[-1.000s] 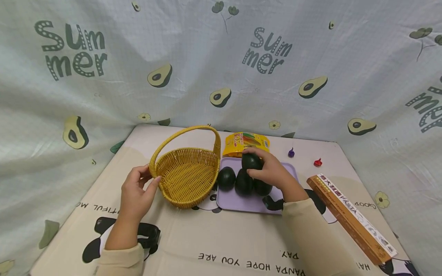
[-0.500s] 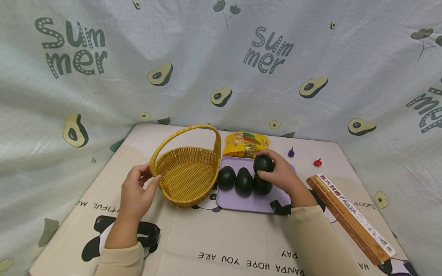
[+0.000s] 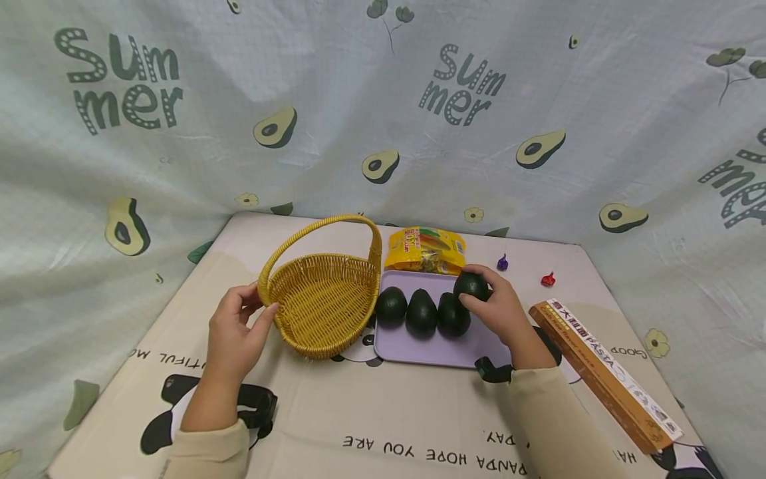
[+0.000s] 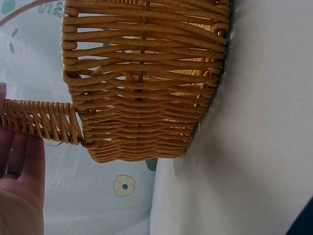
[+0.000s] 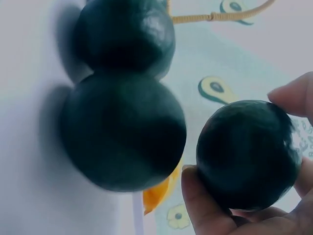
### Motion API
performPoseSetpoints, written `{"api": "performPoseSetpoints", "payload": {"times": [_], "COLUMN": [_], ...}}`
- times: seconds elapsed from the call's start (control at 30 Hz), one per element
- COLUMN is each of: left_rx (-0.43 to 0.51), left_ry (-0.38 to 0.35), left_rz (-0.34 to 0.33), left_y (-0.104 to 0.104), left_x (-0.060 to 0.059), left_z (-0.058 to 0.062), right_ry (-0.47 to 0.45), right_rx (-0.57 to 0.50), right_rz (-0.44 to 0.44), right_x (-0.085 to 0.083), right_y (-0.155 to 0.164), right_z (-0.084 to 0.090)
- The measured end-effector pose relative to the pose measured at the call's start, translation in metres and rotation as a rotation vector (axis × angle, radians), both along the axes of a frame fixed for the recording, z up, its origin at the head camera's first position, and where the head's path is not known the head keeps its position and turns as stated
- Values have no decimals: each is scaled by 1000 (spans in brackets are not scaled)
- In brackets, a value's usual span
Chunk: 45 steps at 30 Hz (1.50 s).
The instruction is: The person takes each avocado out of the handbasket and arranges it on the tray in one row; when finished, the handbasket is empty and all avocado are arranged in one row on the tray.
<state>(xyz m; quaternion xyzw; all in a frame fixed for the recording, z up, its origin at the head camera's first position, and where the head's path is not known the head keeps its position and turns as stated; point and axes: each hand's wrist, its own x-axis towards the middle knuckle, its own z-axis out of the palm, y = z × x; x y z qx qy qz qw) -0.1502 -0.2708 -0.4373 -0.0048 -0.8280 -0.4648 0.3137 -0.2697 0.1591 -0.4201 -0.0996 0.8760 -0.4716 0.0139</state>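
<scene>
My right hand (image 3: 499,309) grips a dark green avocado (image 3: 470,285) (image 5: 247,154) just above the right end of a lilac tray (image 3: 431,346). Three more avocados (image 3: 421,313) lie in a row on the tray; the wrist view shows two of them close by (image 5: 122,129). My left hand (image 3: 236,329) holds the left rim of an empty yellow wicker basket (image 3: 323,303) (image 4: 142,83), thumb on the rim near the handle base (image 4: 41,122). The basket stands left of the tray.
A yellow snack bag (image 3: 426,249) lies behind the tray. A long brown pasta box (image 3: 604,372) lies at the right. Two small wrapped sweets, purple (image 3: 503,263) and red (image 3: 547,279), sit near the back. An avocado-print cloth (image 3: 383,100) hangs behind the table.
My right hand has carried the avocado rightward and down, from above the row to the tray's right end. The left hand and basket stay put.
</scene>
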Motion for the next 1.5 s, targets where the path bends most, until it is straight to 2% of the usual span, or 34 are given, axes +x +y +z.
{"api": "performPoseSetpoints", "payload": {"times": [0.2,0.43,0.57,0.73,1.07,1.5], "left_rx": [3,8,8,15,13,16], "left_ry": [2,11,20,18,3,23], "left_rz": [-7,-11,-16,-10,-3,-14], "left_y": [0,0,0,0,0,0], "left_x": [0,0,0,0,-1,-1], "left_z": [0,1,1,1,-1,1], "right_ry": [-22,-72,-71,-56,-129,-95], "right_rx": [23,-30,-8,47,110,163], "right_rz": [-31,-93,-123,-121,-133,-124], "right_x": [0,5,9,11,12,12], "right_y": [12,22,27,33,38,41], "right_z": [-6,-7,-13,-22,-28,-35]}}
